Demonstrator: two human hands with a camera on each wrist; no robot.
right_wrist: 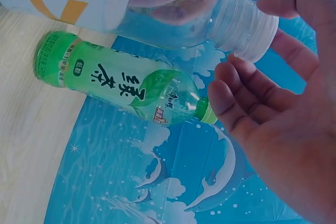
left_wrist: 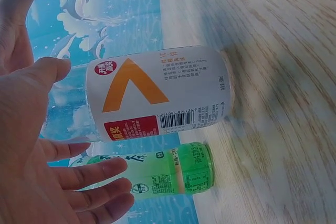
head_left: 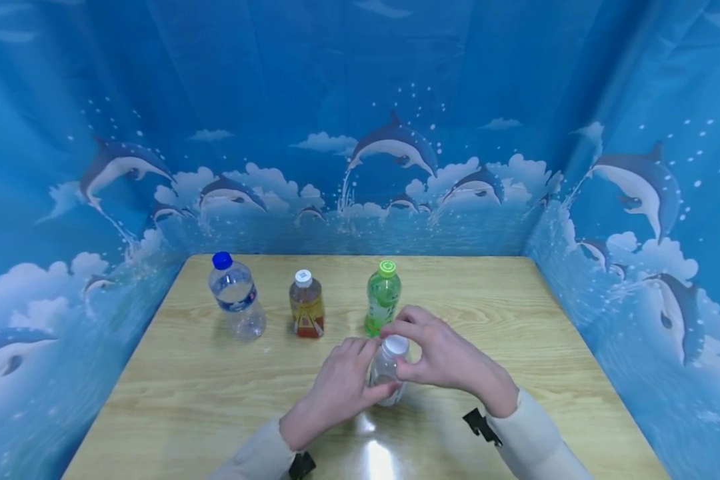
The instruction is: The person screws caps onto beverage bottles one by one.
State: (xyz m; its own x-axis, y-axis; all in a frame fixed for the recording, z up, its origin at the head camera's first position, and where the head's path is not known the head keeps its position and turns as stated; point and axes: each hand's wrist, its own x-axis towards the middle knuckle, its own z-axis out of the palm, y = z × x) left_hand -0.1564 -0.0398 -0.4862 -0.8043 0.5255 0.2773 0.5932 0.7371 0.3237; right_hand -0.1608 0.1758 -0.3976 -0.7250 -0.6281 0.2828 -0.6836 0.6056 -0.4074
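Centrally, near edge of the tabletop [head_left: 516,320]: white-capped bottle [head_left: 389,373] stands upright between both hands. Left hand [head_left: 342,387] against its body, fingers spread and loosely curved around it; contact seen in head view, wrist view shows gaps. Right hand [head_left: 441,357] pinches the cap [head_left: 395,345] with thumb and fingertips. Just beyond, green bottle [head_left: 383,297]; farther left, amber bottle [head_left: 307,305], then blue-capped water bottle [head_left: 235,293].
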